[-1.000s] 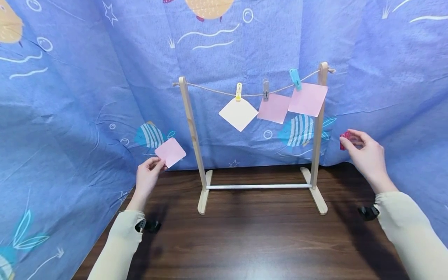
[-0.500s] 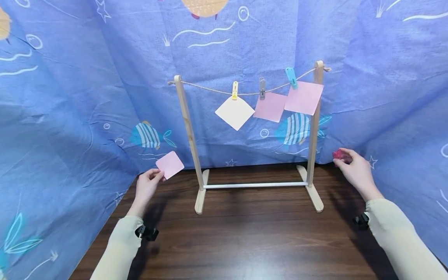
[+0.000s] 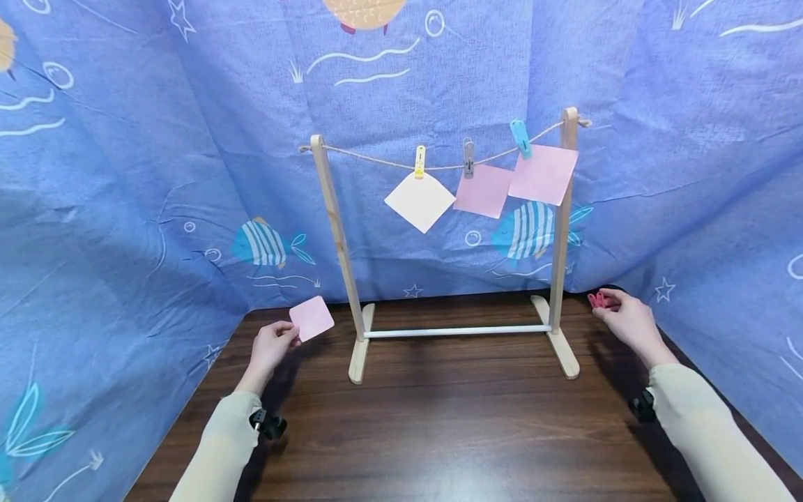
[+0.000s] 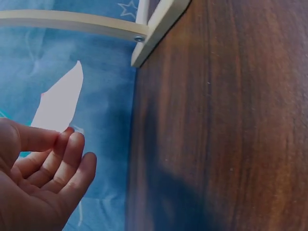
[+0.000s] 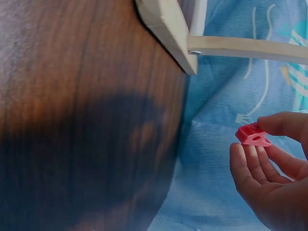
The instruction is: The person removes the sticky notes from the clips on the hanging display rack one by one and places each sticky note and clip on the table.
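Observation:
My left hand (image 3: 271, 345) pinches a pink square of paper (image 3: 311, 318) by one corner, left of the wooden stand (image 3: 337, 230). In the left wrist view the paper (image 4: 60, 98) rises above thumb and fingertips. On the other side of the stand, my right hand (image 3: 630, 322) holds a small red clothespin (image 3: 597, 300) between thumb and fingers; the right wrist view shows this clothespin (image 5: 253, 134) closely. From the stand's string (image 3: 370, 159) hang a white paper (image 3: 420, 202) under a yellow clothespin (image 3: 419, 162), a pink paper (image 3: 482, 191) under a grey one, and another pink paper (image 3: 543, 176) under a blue one.
A white crossbar (image 3: 458, 331) joins the stand's two feet on the dark wooden table (image 3: 439, 432). A blue curtain (image 3: 251, 104) printed with fish hangs behind and along both sides. Each wrist wears a small black device.
Both hands have come down toward the table, the left still with the pink paper and the right still with the red clothespin. The head view has shifted slightly. The hanging papers stay pegged.

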Available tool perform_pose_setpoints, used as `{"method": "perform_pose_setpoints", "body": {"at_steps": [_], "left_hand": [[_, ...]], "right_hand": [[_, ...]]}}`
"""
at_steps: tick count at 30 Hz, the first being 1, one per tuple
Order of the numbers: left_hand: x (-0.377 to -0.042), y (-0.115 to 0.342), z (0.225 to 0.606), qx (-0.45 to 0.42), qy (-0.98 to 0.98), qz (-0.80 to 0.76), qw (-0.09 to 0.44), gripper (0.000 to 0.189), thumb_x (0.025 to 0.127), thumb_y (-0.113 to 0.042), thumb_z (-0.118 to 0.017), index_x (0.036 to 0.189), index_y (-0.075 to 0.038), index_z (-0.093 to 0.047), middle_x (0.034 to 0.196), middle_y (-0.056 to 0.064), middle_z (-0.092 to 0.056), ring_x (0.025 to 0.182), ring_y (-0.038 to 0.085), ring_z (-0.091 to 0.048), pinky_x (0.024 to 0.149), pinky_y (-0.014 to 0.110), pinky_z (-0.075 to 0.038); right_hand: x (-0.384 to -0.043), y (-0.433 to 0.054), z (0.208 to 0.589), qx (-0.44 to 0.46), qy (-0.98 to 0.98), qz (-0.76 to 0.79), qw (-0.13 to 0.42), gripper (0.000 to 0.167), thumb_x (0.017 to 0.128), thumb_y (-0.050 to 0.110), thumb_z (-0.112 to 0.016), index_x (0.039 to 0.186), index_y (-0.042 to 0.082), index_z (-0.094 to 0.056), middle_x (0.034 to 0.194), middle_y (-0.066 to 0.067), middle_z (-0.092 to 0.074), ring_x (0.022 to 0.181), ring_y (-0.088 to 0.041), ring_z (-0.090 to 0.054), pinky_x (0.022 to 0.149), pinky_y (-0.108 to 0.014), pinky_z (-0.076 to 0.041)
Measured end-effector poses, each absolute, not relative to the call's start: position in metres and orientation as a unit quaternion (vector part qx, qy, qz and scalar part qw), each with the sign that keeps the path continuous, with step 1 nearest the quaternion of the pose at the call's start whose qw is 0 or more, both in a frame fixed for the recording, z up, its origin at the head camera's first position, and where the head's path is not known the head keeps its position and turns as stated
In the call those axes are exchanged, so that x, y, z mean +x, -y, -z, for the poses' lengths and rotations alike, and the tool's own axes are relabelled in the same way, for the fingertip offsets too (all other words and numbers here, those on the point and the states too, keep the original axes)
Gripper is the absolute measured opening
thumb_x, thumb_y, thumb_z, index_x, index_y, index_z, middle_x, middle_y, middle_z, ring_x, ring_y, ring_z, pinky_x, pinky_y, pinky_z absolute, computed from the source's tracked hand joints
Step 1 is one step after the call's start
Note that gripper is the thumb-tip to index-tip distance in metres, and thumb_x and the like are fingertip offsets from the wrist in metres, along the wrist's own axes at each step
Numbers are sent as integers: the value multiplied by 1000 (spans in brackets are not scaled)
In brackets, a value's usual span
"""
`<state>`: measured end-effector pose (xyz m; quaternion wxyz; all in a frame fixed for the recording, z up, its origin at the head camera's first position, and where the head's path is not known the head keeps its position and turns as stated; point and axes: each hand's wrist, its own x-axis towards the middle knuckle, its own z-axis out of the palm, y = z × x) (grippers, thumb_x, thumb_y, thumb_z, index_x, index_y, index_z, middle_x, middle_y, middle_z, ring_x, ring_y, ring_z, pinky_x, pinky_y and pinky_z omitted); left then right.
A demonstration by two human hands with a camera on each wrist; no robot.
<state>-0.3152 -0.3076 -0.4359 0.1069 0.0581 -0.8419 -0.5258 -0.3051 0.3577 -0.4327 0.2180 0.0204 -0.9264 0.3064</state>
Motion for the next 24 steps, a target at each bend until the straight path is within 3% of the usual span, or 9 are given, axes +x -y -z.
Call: {"method": "perform_pose_setpoints", "body": {"at_steps": [5, 13, 24], "left_hand": [[-316, 310, 445, 59, 845, 526, 81, 27, 99, -1, -59, 114, 20, -59, 77, 4, -67, 64, 5, -63, 63, 20, -58], [-317, 310, 455, 56, 853, 516, 51, 26, 98, 0, -57, 114, 21, -58, 83, 14, -68, 67, 11, -65, 66, 28, -60], [-321, 314, 463, 71, 862, 502, 9, 28, 97, -1, -58, 116, 21, -58, 84, 15, -68, 68, 14, -65, 62, 25, -57]], "right_hand": [[-307, -360, 441, 20, 934, -306, 182, 46, 89, 10, -70, 125, -16, -56, 100, -28, -69, 81, -24, -68, 69, -32, -46], [-309, -366, 451, 10, 941, -308, 144, 45, 88, 11, -71, 121, -16, -58, 94, -24, -70, 78, -20, -62, 70, -35, -46], [-315, -361, 457, -7, 922, -384, 51, 55, 89, 14, -73, 126, -20, -51, 98, -25, -69, 71, -12, -65, 60, -21, -52]]}}
